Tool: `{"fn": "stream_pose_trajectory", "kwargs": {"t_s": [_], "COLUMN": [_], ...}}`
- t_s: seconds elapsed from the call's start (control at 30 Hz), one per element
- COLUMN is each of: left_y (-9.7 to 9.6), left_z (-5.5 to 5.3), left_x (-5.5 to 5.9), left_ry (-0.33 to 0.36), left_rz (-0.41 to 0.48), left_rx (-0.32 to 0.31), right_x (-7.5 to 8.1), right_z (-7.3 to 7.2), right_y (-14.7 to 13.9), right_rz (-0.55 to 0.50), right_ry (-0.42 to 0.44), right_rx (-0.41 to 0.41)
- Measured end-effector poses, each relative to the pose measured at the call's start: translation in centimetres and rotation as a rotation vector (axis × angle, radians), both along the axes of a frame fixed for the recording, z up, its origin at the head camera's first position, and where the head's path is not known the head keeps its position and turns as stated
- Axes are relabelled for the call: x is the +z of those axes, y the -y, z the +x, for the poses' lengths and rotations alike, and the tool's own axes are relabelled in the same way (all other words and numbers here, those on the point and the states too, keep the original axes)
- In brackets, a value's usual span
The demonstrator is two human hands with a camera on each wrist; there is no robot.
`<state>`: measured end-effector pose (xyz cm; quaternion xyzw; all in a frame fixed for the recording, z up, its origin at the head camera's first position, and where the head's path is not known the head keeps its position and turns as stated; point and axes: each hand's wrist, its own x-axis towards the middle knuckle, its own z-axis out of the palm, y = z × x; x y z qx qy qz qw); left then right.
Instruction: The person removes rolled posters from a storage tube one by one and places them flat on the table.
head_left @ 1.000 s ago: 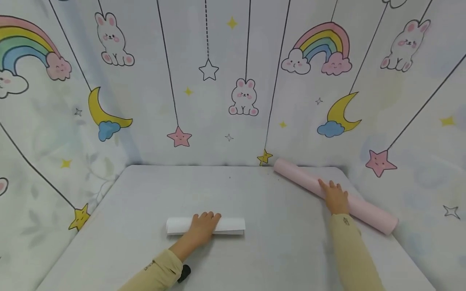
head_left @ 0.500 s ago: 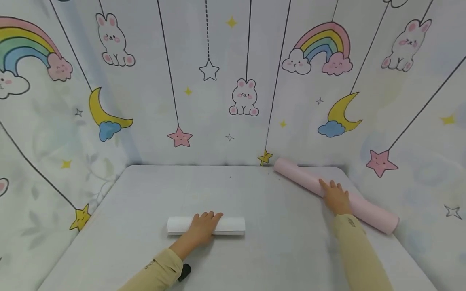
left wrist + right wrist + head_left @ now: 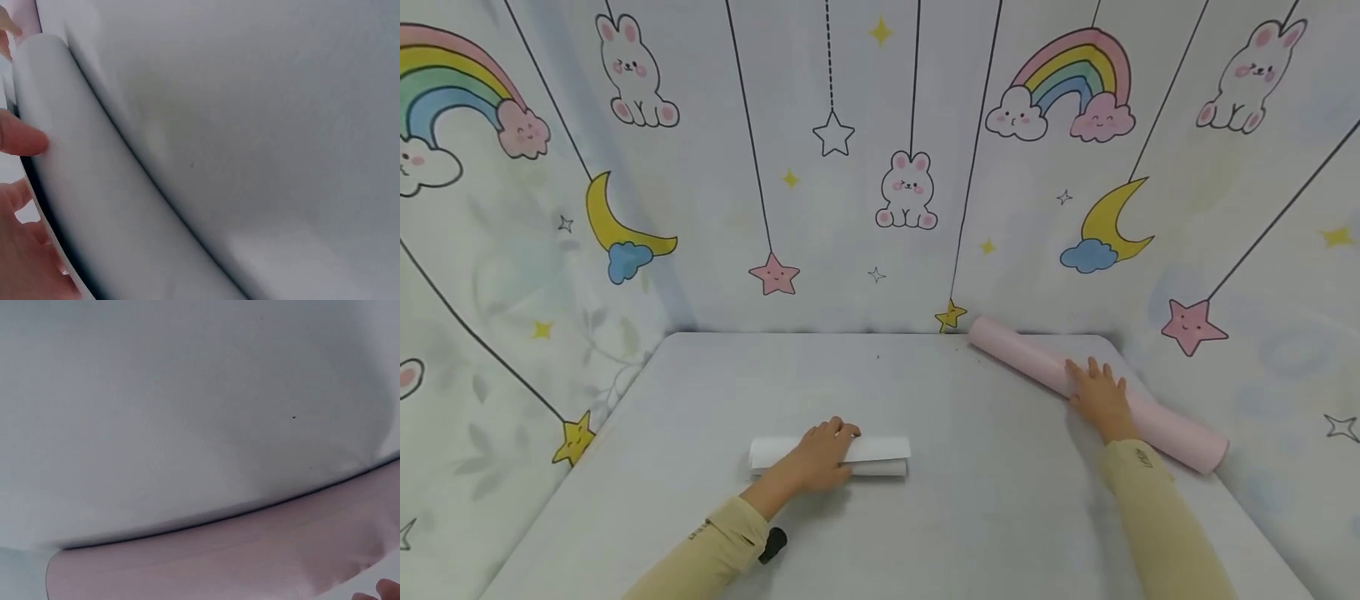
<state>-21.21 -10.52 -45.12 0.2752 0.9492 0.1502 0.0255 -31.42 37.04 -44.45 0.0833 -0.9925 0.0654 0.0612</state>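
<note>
A white paper roll lies crosswise on the table, its loose edge lifted a little along the near side. My left hand grips it from above, fingers over the far side and thumb at the near edge. In the left wrist view, the thumb touches the roll's curved surface, with the other fingers past its edge. My right hand rests on a longer pink roll lying slantwise at the back right, fingers spread over it. Only fingertips show beside the pink roll in the right wrist view.
A small black object lies beside the left sleeve, partly hidden. The white table meets cartoon-printed wall cloth at the back and sides. The pink roll's far end reaches the back edge.
My left hand has shifted its grip, and the white roll's loose edge has risen slightly. My right fingers have spread more on the pink roll. The head view has tilted slightly.
</note>
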Motion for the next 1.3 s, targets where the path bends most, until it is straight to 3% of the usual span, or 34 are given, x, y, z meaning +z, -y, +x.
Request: {"fn": "stream_pose_trajectory", "kwargs": {"t_s": [0.13,0.33,0.6,0.67,0.8,0.93,1.13,1.3], "left_y": [0.4,0.5,-0.1,-0.3,-0.6,-0.7,-0.5,-1.1], "left_z": [-0.1,-0.3,0.1,0.1,0.1,0.1,0.8,1.4], "left_x": [0.6,2.0,2.7,2.8,3.2,3.3,2.7,1.9], "left_ry": [-0.023,0.006,-0.010,0.007,0.106,0.236,0.512,0.607], "left_rz": [-0.062,-0.147,-0.241,-0.268,-0.276,-0.178,0.120,0.331], "left_rx": [-0.001,0.009,-0.036,-0.038,-0.037,-0.007,0.091,0.152], "right_x": [0.8,1.6,1.5,1.6,2.2,2.8,3.0,3.2], "right_z": [0.4,1.4,3.4,3.6,3.9,4.1,4.9,5.7], "right_y": [0.3,1.4,4.2,5.1,6.8,8.5,10.6,12.5], "right_rz": [-0.004,-0.042,-0.117,-0.123,-0.137,-0.119,-0.083,-0.083], "right_ry": [-0.048,-0.051,-0.079,-0.095,-0.123,-0.142,-0.156,-0.089], "right_rx": [0.060,0.130,0.226,0.245,0.273,0.305,0.346,0.356]}}
